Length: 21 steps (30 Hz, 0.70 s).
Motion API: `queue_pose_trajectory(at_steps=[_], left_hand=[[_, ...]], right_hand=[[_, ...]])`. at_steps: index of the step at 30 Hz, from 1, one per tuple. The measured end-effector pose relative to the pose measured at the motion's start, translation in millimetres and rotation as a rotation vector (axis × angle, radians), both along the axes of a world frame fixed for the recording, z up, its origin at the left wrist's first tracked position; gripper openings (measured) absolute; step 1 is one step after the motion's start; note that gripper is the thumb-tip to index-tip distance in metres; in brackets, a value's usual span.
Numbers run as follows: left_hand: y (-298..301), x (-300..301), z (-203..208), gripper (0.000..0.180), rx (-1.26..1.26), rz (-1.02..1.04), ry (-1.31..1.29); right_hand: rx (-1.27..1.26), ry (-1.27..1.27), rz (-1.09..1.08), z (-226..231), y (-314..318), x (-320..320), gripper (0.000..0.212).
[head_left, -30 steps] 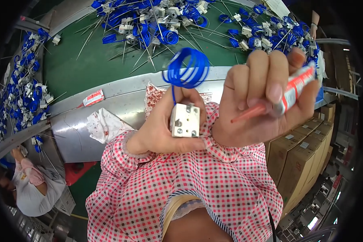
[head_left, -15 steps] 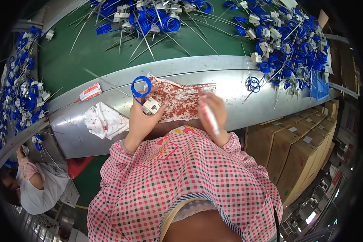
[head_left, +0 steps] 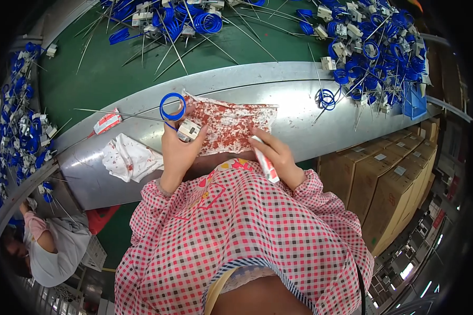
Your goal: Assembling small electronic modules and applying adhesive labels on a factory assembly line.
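My left hand (head_left: 180, 153) is closed around a capillary thermostat with a small white body (head_left: 189, 130). Its blue coiled tube (head_left: 163, 109) stands up above my fingers, and a thin metal rod (head_left: 118, 113) reaches out to the left. In my right hand (head_left: 282, 158) is a squeezable red-and-white tube (head_left: 267, 167), slanting down toward my apron. The fingers of that hand rest at the right edge of a white cloth (head_left: 223, 128) heavily stained dark red. Whether the tube's tip touches the cloth I cannot tell.
A crumpled white cloth (head_left: 129, 159) and a second red-and-white tube (head_left: 107, 123) lie left on the metal ledge (head_left: 299, 100). Piles of blue-coiled thermostats (head_left: 376, 58) cover parts of the green belt (head_left: 215, 55). Cartons (head_left: 373, 184) stand at right; another person (head_left: 55, 247) sits at lower left.
My right hand has come down slightly and turned, the tube now lower and less blurred. My left hand has shifted a little left, and the thermostat's rod has swung closer to level.
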<state>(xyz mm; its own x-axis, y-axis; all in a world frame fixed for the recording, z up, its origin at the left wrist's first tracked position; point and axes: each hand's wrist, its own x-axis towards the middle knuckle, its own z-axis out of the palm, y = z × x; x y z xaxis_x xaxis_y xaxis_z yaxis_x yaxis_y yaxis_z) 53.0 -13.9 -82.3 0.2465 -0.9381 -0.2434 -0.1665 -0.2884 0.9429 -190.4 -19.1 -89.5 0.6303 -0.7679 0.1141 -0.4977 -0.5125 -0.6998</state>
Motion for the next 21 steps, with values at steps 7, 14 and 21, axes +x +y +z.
queue_pose_trajectory(at_steps=[7, 14, 21], left_hand=[[-3, -3, 3, 0.047, -0.003, 0.006, -0.011], [-3, -1, -3, 0.044, -0.062, 0.007, -0.004], [-2, 1, -3, 0.045, -0.094, 0.031, 0.021]], right_hand=[[0.806, -0.721, -0.7, 2, -17, 30, 0.024], [0.941, -0.71, -0.876, 0, -29, 31, 0.025], [1.022, -0.654, -0.948, 0, -29, 19, 0.026]])
